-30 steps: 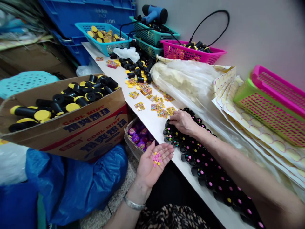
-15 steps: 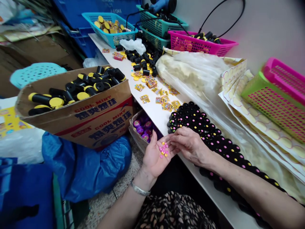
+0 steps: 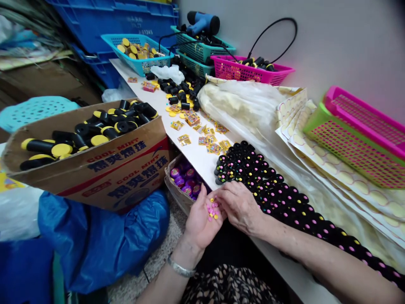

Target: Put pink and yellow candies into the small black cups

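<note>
My left hand [image 3: 202,221] is turned palm up and slightly cupped, holding several small pink and yellow candies [image 3: 212,209]. Over its fingers, my right hand [image 3: 238,207] has thumb and fingertips pinched together, touching the left hand's fingers. Whatever may be in that pinch is hidden. Beside the right hand, black plastic tubes [image 3: 268,185] stand upright in tight rows along the table. Pink or yellow candies show in the tops of many of them; the right forearm covers part of the rows.
A carton [image 3: 126,169] of black tubes with yellow caps stands left, near a small box of purple tins [image 3: 186,181]. Yellow packets [image 3: 211,141] and loose tubes lie farther along the white table [image 3: 202,162]. Baskets [image 3: 253,71] and a plastic-covered bundle [image 3: 240,101] line the wall side.
My right hand has moved from the far end of the tube rows back to my left palm, its fingers now pinched there. The left hand stays palm up with the candies.
</note>
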Action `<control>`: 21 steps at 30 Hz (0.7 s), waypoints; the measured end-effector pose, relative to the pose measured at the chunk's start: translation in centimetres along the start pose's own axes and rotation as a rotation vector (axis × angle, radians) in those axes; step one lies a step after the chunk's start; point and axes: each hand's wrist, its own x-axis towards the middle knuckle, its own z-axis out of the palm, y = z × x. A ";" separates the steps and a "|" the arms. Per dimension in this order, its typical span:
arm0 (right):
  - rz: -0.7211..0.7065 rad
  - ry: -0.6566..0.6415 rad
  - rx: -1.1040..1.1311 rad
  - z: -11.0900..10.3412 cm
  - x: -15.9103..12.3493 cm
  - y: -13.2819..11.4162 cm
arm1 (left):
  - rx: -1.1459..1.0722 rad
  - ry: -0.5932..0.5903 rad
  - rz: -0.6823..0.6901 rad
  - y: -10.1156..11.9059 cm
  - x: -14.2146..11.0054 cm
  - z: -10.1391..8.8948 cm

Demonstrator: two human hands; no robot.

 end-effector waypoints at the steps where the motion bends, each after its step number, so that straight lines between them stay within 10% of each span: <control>1: 0.008 0.016 0.007 -0.1 -0.1 0.3 | -0.005 0.009 -0.003 -0.1 0.0 0.0; 21: 0.017 -0.005 -0.036 0.1 0.1 1.7 | 0.124 0.021 0.016 -0.5 0.1 0.2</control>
